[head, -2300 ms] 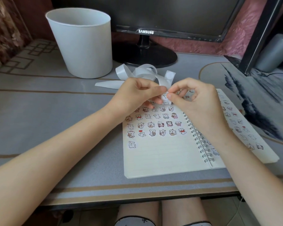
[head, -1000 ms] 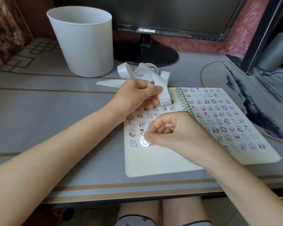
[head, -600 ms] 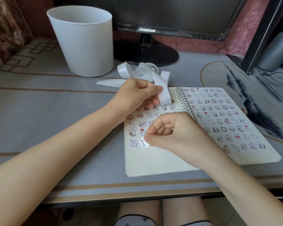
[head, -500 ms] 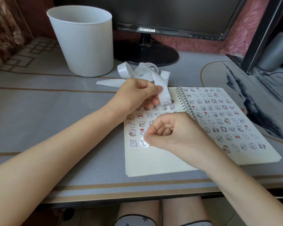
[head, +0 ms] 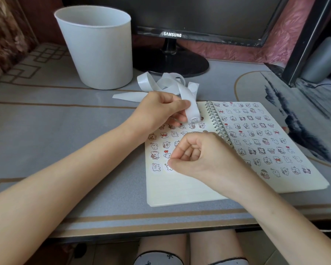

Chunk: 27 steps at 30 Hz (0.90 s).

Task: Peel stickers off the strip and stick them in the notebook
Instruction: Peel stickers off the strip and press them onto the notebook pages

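A round sticker (head: 166, 167) is lying in the bottom row of the notebook's (head: 180, 192) left page, with the fisted right hand (head: 203, 155) pressing its edge with the thumb. Just above, the left hand (head: 157, 111) is pinching the strip (head: 191, 109) over the page top, its loops trailing across the tabletop (head: 65, 131) towards a bin (head: 97, 48)

bin (head: 96, 52) left of monitor (head: 180, 16)
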Tool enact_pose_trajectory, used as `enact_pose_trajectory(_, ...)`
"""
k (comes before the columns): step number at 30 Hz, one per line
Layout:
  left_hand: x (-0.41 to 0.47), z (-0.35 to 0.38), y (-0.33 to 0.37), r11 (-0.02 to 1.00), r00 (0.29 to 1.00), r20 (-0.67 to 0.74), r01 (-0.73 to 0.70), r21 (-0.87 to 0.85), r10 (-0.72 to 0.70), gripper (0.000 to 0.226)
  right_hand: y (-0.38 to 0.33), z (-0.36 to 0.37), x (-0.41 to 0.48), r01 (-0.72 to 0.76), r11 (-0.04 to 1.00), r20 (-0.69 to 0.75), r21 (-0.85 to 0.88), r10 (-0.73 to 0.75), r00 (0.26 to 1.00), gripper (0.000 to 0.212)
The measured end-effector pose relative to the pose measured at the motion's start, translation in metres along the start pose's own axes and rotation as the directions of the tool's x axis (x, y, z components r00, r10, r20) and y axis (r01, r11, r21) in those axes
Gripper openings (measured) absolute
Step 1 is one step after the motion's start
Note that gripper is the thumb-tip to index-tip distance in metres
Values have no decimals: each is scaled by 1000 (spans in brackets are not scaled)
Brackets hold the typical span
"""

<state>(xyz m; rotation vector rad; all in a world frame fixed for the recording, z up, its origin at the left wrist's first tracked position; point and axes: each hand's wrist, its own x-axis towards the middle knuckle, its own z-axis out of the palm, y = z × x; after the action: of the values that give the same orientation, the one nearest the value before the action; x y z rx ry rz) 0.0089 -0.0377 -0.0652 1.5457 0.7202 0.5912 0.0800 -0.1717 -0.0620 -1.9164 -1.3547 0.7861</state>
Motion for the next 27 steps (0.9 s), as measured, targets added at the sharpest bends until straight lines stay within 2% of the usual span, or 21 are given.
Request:
enact_pose_trajectory(3, 0, 0, -1, 1000, 1000, -2, -2, 4, 2, 21, 0, -2, 1, -2, 1000, 16, 9, 2, 1000, 12)
enact_pose_trajectory(7, 1, -1, -1, 1000, 1000, -6, -6, 9, 6, 22, 2, -5, 4, 8, 999, 37, 44, -9, 999, 24)
enact_pose_trajectory(13, 1, 0, -1, 1000, 1000, -5, 0, -1, 0, 22, 5, -6, 8, 18, 991, 21, 129, -21, 1000, 20)
enact_pose_trajectory(20, 2, 0, -1, 1000, 1000, -7, 2, 1, -2, 19, 10, 2, 9, 42, 999, -32, 6, -42, 999, 23)
enact_pose_trajectory(24, 2, 0, -2, 1000, 1000, -14, 4, 2, -4, 19, 10, -2, 8, 62, 998, -16, 12, -62, 998, 20)
enact_pose_trajectory(27, 2, 0, -1, 1000, 1000, -18, 7, 5, -7, 20, 7, -6, 7, 73, 994, 14, 83, -74, 997, 17)
